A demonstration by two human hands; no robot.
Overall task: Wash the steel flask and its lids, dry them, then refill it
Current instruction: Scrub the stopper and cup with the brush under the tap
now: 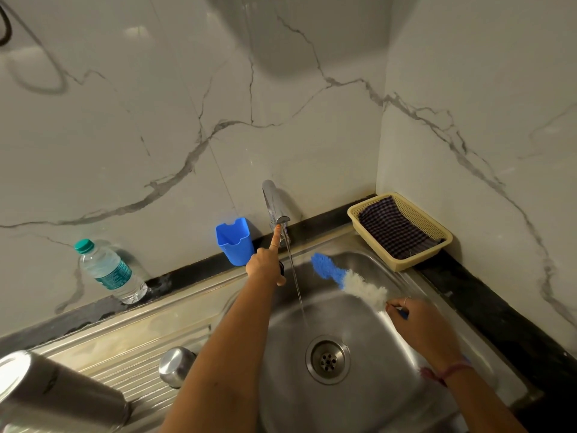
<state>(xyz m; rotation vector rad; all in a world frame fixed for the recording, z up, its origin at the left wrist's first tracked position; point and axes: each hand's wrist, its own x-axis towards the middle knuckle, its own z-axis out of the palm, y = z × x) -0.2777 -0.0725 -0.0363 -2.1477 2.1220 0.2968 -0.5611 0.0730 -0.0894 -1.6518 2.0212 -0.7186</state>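
Head cam looks down at the sink (368, 270) with a thin stream running from the tap (274, 204). The left hand (265, 265) has its index finger stretched up against the tap lever, other fingers tucked in, holding nothing, so the person is probably adjusting the flow. The right hand (418, 323) is pinched round the handle of the bottle brush (346, 279), bristles held just beside the stream, likely to wet or rinse them. The steel flask (53, 395) lies on its side on the drainboard at lower left, with a steel lid (176, 365) near it, both parked out of the basin. A checked cloth (395, 228) waits in the basket (437, 242) on the worktop, handy for drying, and a water bottle (107, 270) stands by the wall, maybe for the refill
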